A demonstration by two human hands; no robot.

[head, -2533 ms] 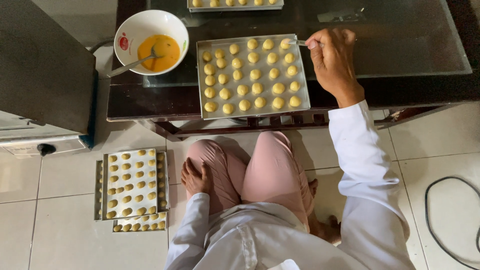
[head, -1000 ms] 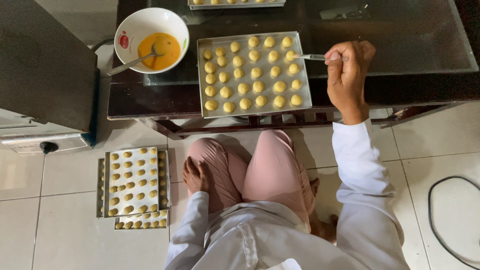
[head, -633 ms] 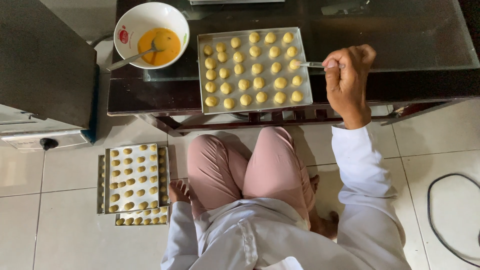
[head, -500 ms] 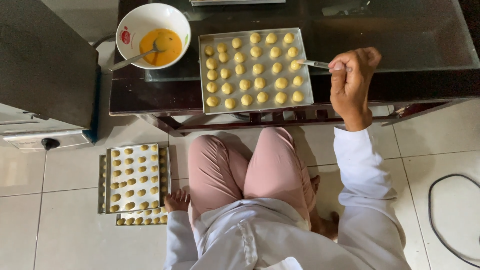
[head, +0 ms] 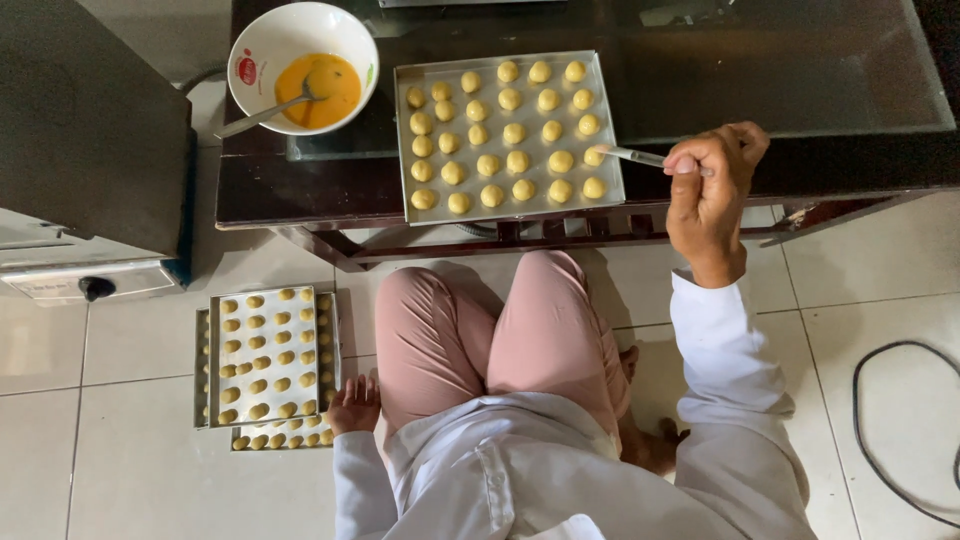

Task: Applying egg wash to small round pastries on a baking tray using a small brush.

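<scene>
My right hand grips a thin white-handled brush, its tip touching a dough ball at the right edge of a metal baking tray on the dark glass table. The tray carries several rows of small yellow dough balls. My left hand rests with fingers spread on the floor, touching the corner of stacked trays of similar dough balls beside my left knee.
A white bowl of orange egg wash with a spoon stands at the table's left end. A dark oven box sits at left on the tiled floor. A black cable loops at lower right.
My left hand has moved off my thigh down to the floor by the stacked trays. My right hand has shifted the brush down along the tray's right edge.
</scene>
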